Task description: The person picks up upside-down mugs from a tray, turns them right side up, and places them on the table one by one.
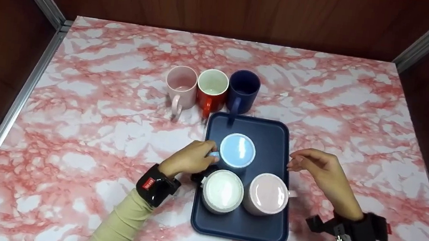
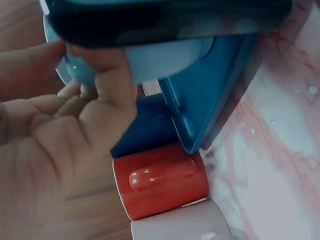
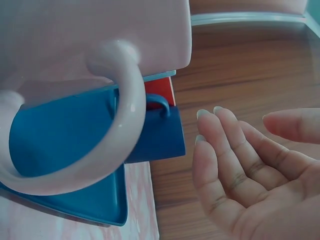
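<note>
My left hand (image 1: 193, 156) pinches the handle of a light blue mug (image 1: 238, 150), which is upside down over the dark blue tray (image 1: 240, 228). In the left wrist view, thumb and fingers close round that handle, with the blue mug (image 2: 165, 59) partly hidden by a dark edge. Just beyond the tray's right rim, my right hand (image 1: 324, 173) holds nothing, its fingers loosely bent. A white mug (image 1: 223, 191) and a pale pink mug (image 1: 267, 194) stand upside down on the tray's nearer half. The pink mug's handle points right, looming large in the right wrist view.
Behind the tray, a pink mug (image 1: 182, 86), a red mug (image 1: 213, 89) with a pale inside and a dark blue mug (image 1: 244, 89) stand upright in a row, handles toward me. Brown panels (image 1: 228, 7) border the marbled table (image 1: 94, 130).
</note>
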{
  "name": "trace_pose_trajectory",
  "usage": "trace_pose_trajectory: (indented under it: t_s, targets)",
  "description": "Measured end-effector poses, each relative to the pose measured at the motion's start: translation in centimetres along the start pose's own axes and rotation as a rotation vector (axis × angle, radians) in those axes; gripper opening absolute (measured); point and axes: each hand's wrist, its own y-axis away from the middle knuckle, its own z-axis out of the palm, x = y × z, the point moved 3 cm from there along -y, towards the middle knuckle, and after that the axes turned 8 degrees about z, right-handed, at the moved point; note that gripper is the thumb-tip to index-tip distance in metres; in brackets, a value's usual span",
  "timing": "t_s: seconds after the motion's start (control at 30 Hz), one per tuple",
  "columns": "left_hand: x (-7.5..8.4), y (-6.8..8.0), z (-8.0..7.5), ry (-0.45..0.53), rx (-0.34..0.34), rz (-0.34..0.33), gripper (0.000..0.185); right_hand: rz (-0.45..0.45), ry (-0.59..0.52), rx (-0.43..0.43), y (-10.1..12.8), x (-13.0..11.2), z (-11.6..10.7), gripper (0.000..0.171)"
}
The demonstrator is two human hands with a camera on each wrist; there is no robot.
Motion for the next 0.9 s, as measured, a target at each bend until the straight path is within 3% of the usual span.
trace_pose_trajectory:
  t_s: [0.3,0.5,0.77,0.9]
  targets:
    - [0.8,-0.3,0.1,0.015,0.1,0.016,0.01,-0.019,0.011,-0.024,0.1,-0.2,0.1,0.016]
    - [1.2,-0.7,-0.3,0.083,0.217,-0.059,0.012,-0.007,0.009,-0.045,0.3,-0.6,0.3,0.018]
    - [1.3,-0.7,-1.1,0.12,0.35,-0.095,0.016,0.018,-0.027,-0.107,0.9,-1.4,0.8,0.024]
    - [1.4,-0.6,-1.7,0.198,0.402,-0.143,0.015,0.023,-0.035,-0.103,1.3,-2.1,1.4,0.025]
